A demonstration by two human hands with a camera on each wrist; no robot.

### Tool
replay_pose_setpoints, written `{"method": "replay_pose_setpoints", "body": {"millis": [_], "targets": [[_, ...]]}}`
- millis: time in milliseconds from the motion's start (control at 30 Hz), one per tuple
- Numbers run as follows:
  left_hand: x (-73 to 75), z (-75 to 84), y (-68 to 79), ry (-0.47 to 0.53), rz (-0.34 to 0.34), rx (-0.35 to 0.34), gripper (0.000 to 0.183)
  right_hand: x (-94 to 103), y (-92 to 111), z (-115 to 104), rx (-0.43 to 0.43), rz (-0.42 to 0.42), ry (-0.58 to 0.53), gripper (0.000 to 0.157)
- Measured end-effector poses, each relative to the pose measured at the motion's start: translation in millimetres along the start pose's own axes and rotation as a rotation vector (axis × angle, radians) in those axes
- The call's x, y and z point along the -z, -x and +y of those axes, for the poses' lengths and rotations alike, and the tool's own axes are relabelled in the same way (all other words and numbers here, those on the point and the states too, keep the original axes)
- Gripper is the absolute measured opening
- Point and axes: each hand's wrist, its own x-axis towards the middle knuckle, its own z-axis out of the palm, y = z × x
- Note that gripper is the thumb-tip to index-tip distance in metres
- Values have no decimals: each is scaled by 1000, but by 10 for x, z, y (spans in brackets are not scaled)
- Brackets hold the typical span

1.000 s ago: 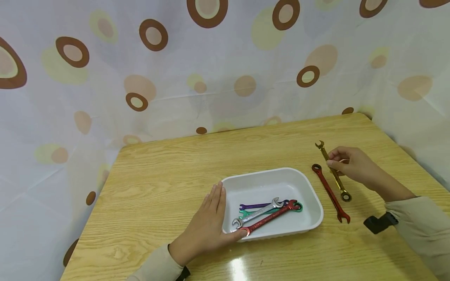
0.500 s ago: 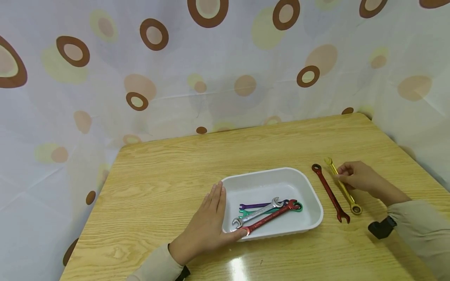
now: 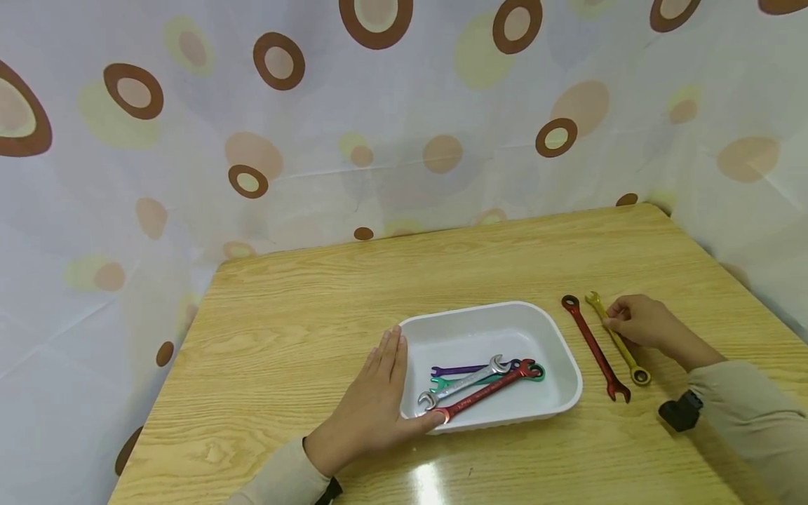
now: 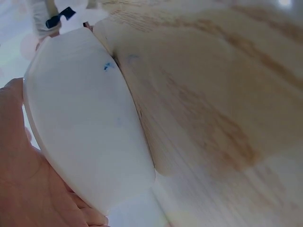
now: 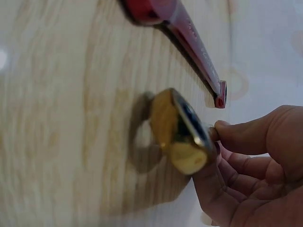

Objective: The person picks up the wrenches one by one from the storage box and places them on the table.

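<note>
My left hand (image 3: 372, 393) lies with straight fingers along the left rim of a white plastic tray (image 3: 562, 344), its thumb over the front corner. Inside the tray are a red wrench (image 3: 486, 390), a silver wrench (image 3: 463, 382), a green wrench (image 3: 538, 372) and a purple wrench (image 3: 463, 369), overlapping one another. Right of the tray, my right hand (image 3: 644, 322) pinches a gold combination wrench (image 3: 621, 345) between thumb and fingers, close over the table. In the right wrist view its ring end (image 5: 182, 132) casts a shadow on the wood. Another red wrench (image 3: 596, 348) lies between it and the tray.
The wooden table (image 3: 303, 315) meets a patterned cloth (image 3: 404, 175) at its back and sides. Each forearm wears a sleeve and a black wrist strap (image 3: 682, 410). In the left wrist view, the tray's outer wall (image 4: 90, 118) fills the left half.
The gold wrench has come down and to the right with my right hand, now beside and nearly parallel to the red one on the table. My left hand and the tray have stayed put.
</note>
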Motion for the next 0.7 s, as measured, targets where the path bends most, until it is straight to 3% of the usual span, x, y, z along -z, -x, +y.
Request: {"method": "replay_pose_setpoints", "body": {"millis": [333,700], "targets": [[-1,0,-14,-10,2,6,116,45,-7,-36,6,22,140,22],[-4,-3,-2,-19,14,-15,115,42,23,-55,-6,19,117,23]]}}
